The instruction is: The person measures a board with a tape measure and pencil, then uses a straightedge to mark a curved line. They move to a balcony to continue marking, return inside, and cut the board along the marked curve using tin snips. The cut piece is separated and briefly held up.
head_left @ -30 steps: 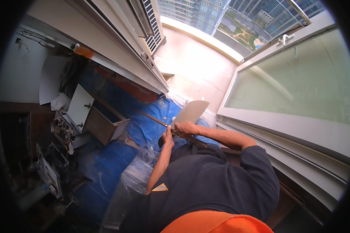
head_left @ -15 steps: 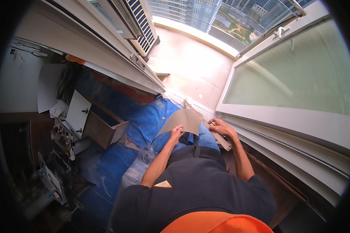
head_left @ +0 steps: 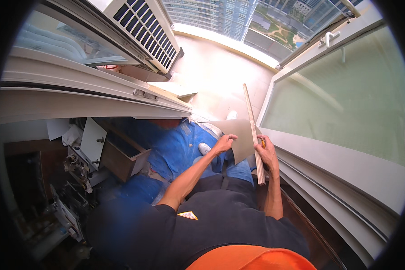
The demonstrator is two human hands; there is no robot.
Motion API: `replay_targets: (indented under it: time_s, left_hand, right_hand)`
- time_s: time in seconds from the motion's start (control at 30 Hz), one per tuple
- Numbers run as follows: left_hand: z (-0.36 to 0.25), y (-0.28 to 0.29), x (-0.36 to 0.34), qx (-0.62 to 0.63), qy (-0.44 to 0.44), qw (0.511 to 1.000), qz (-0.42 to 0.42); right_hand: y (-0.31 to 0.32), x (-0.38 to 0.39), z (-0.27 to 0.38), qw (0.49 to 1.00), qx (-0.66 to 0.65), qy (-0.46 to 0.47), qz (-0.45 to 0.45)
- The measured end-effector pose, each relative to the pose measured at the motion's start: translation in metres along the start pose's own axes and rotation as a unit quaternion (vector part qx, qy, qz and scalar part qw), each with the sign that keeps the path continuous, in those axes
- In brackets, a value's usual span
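A thin, grey-brown sheet [head_left: 244, 140] slants across in front of my legs, slightly curved. My left hand [head_left: 225, 143] is closed at its left side, fingertips on the sheet; the exact grip is partly hidden. Along the sheet's right side runs a long, narrow wooden strip [head_left: 252, 112], its far end above the pale floor outside. My right hand [head_left: 268, 157] wraps round the strip near its lower part. A small yellow thing [head_left: 263, 144] shows between that hand's fingers, too small to name.
To the right stands a frosted glass window sash [head_left: 337, 85] in a white frame. A sliding-door rail [head_left: 121, 92] and a louvred outdoor unit [head_left: 146, 33] are on the left. Blue sheeting [head_left: 166, 144] covers the floor, beside a drawer-like wooden box [head_left: 121, 155] and clutter.
The wooden strip has swung to point farther outward and now lies in my right hand. Both hands have shifted right, and the sheet has moved right with my left hand.
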State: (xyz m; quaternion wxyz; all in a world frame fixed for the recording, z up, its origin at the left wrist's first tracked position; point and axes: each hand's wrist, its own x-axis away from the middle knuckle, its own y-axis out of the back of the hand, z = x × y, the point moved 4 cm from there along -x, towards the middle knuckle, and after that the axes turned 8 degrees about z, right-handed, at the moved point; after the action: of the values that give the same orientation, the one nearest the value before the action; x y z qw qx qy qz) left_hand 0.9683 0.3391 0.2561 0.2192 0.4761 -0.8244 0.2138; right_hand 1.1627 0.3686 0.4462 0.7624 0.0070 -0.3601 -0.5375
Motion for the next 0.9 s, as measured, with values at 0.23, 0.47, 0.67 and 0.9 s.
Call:
replay_targets:
  time_s: [0.23,0.47,0.67,0.9]
  left_hand:
    - [-0.065,0.059,-0.092,-0.142,-0.039,0.989,0.001]
    - [-0.097,0.135,-0.203,-0.110,0.035,0.992,-0.044]
    - [-0.123,0.203,-0.270,-0.147,-0.048,0.985,-0.080]
    - [-0.057,0.285,-0.329,-0.029,-0.041,0.994,-0.093]
  right_hand:
    - [0.026,-0.114,0.007,0.999,-0.034,-0.033,-0.013]
    - [0.069,-0.236,0.006,0.996,0.076,0.002,-0.042]
    - [0.100,-0.291,-0.010,0.995,0.094,-0.026,-0.015]
    - [0.089,-0.331,-0.049,0.997,0.073,-0.030,-0.005]
